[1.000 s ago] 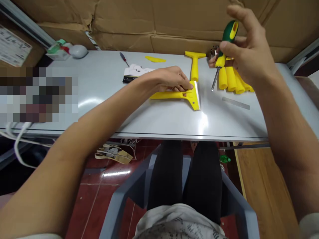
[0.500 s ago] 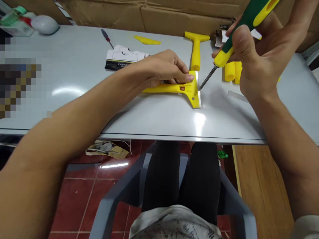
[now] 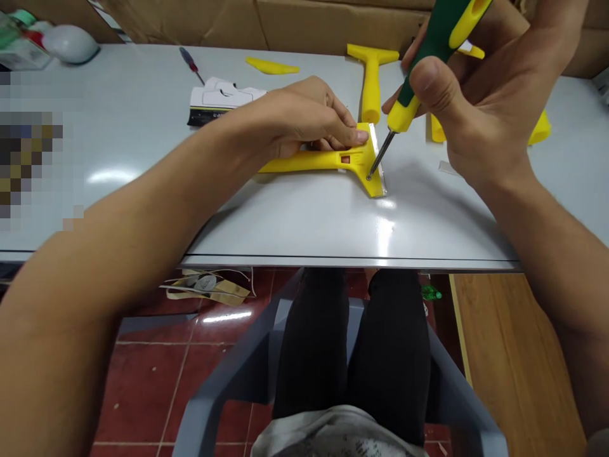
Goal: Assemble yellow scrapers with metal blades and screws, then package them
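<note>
My left hand [image 3: 328, 120] grips the head of a yellow scraper [image 3: 314, 161], fingers closed on its upper corner. The scraper lies on the table with its handle toward the left under my wrist, and a metal blade [image 3: 381, 178] runs along its right edge. In my right hand [image 3: 480, 108] is a green and yellow screwdriver [image 3: 413, 89], held at a slant. Its tip meets the screw on the lower part of the scraper head. A thin metal blade [image 3: 448, 167] lies on the table, partly behind my right hand.
Behind the scraper lie a yellow T-shaped scraper body [image 3: 372, 82], a flat yellow piece [image 3: 273, 66], a small dark screwdriver [image 3: 191, 63] and a white and black packet [image 3: 223, 98]. More yellow parts [image 3: 540, 129] sit around my right hand. Cardboard [image 3: 323, 24] lines the back.
The screwdriver tip has moved from beside the blade edge onto the screw in the scraper head. My left hand keeps its hold; the view has shifted slightly.
</note>
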Demonstrator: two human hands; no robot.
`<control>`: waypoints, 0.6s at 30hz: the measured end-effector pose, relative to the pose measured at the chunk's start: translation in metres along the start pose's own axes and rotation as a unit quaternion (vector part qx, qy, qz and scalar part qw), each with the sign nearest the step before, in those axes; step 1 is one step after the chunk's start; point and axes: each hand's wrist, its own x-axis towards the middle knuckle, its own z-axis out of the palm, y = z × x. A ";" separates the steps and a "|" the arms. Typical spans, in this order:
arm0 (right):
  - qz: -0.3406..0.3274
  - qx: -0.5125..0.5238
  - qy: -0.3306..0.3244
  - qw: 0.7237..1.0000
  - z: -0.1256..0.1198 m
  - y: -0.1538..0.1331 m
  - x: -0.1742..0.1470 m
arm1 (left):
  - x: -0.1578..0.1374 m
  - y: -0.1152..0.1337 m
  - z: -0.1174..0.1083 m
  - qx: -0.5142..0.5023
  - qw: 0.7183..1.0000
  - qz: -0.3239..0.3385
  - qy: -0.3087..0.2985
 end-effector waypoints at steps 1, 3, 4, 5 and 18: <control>-0.014 0.014 -0.004 1.000 0.001 0.000 -0.001 | 0.001 -0.001 0.000 0.005 1.000 -0.002 0.002; -0.051 0.049 -0.016 0.997 0.004 -0.002 -0.002 | 0.003 -0.002 0.000 0.014 1.000 0.005 -0.003; -0.068 0.062 -0.020 0.996 0.005 -0.002 -0.001 | 0.003 -0.001 0.000 0.022 1.000 0.006 -0.009; -0.082 0.065 -0.026 0.994 0.005 -0.003 0.000 | 0.001 0.001 0.002 0.033 0.999 0.002 -0.006; -0.341 -0.020 -0.013 0.940 -0.001 0.039 0.036 | -0.029 0.025 0.011 -0.004 0.998 -0.042 0.046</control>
